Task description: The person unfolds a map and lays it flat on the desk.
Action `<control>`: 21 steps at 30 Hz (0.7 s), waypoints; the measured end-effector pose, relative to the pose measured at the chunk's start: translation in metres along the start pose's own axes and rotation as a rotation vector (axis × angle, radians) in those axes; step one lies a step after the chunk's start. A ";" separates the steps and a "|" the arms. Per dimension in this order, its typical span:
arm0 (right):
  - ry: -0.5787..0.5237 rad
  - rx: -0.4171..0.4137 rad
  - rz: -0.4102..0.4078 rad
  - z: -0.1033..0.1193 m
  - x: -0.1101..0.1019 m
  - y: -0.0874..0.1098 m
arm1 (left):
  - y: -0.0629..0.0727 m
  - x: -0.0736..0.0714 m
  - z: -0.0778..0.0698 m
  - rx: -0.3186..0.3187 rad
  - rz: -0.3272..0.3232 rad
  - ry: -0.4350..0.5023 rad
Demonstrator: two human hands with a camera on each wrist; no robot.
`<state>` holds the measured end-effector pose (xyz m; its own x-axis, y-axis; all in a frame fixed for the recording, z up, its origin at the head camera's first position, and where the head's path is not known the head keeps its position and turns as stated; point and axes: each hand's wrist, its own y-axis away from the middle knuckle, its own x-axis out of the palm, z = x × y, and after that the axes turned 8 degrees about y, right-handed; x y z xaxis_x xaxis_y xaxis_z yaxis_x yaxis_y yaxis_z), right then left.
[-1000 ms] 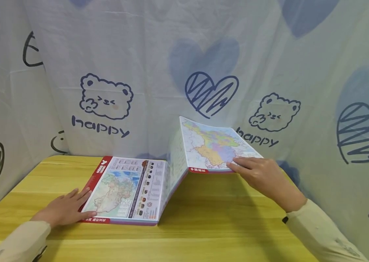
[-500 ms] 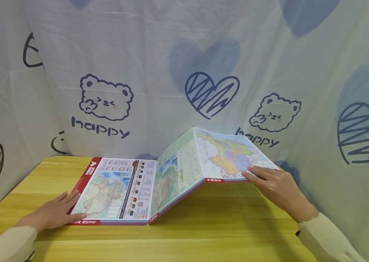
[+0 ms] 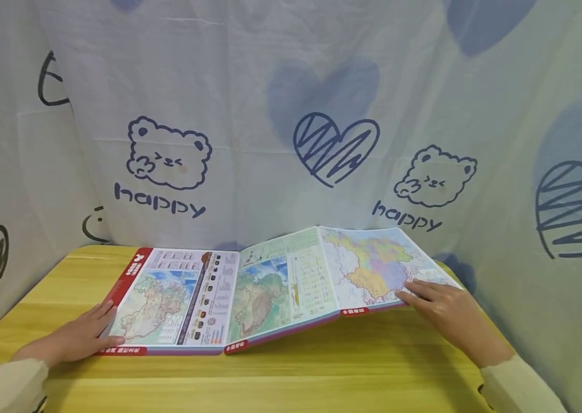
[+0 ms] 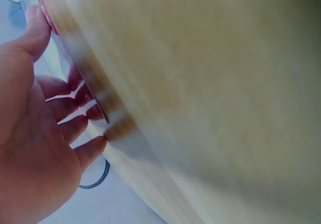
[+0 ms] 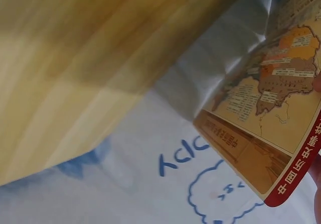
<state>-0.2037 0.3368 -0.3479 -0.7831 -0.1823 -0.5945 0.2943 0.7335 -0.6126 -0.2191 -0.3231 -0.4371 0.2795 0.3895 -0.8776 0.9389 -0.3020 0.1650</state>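
A folding map [image 3: 275,298] with three printed panels in view lies across the table in the head view. Its left panel is flat, while the middle panel slopes up to a raised fold and the right panel tilts down from there. My left hand [image 3: 71,338] rests on the red-edged left side with fingers straight; in the left wrist view those fingers [image 4: 65,108] lie along that edge. At the near right edge, my right hand [image 3: 450,315] pinches the colourful right panel. The right wrist view shows the panel's brown printed underside [image 5: 286,98], with only bits of the hand at the frame's edge.
The yellow wood-grain table [image 3: 270,384] carries the map. Close behind and at both sides hangs a pale curtain [image 3: 249,115] with bears, hearts and "happy" printed on it. A shadow falls on the table under the raised panels.
The right hand has moved right and down with the right panel, so the middle panel has spread out and the fold sits lower. The left hand and left panel have slid left.
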 end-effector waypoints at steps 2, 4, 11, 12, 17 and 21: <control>0.003 0.011 0.019 0.002 0.004 0.009 | 0.001 0.000 -0.002 -0.002 -0.002 0.003; 0.003 0.020 0.038 0.004 0.009 0.018 | 0.002 -0.001 -0.004 -0.009 -0.002 0.008; -0.042 0.045 0.092 0.013 0.024 0.045 | 0.002 -0.001 -0.003 -0.009 -0.012 -0.025; -0.048 0.049 0.102 0.014 0.027 0.048 | 0.002 -0.001 -0.003 -0.010 -0.012 -0.027; -0.071 0.063 0.123 0.017 0.039 0.058 | 0.003 -0.001 -0.003 -0.014 -0.009 -0.023; -0.093 0.071 0.128 0.018 0.046 0.063 | 0.004 -0.002 -0.005 -0.018 -0.014 -0.025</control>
<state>-0.2116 0.3628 -0.4229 -0.6839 -0.1523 -0.7135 0.4287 0.7074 -0.5619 -0.2153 -0.3205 -0.4326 0.2617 0.3715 -0.8908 0.9462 -0.2809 0.1608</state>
